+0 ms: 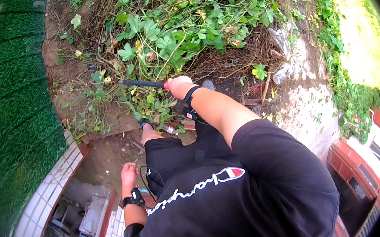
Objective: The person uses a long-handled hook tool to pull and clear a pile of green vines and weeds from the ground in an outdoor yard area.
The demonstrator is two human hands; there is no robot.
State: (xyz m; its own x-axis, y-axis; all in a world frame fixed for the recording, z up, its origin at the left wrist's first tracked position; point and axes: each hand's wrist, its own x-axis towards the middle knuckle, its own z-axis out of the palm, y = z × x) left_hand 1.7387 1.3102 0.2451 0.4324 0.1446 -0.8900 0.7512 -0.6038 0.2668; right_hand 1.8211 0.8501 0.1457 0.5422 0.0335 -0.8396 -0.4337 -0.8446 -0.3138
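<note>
My right hand (pixel 180 88) is stretched out forward, its fingers wrapped round the red end of a straight, dark rod-shaped tool (pixel 144 83). The tool points left, over low stems and leaves; its exact kind does not show. Just beyond it spreads a heap of green vines (pixel 176 36) with broad leaves, tangled with dry brown stalks (pixel 228 60). Down by my left side hangs my left hand (pixel 129 173), fingers curled in and nothing visible in them. A thin black cable (pixel 145 182) loops beside it.
My feet stand on bare soil among scraps and vines. Green turf-like sheeting (pixel 13 87) borders the left, above a white tiled ledge (pixel 50 186). To the right lies a pale rough slab (pixel 308 109) with vines along it. Red-framed structures (pixel 357 169) stand at lower right.
</note>
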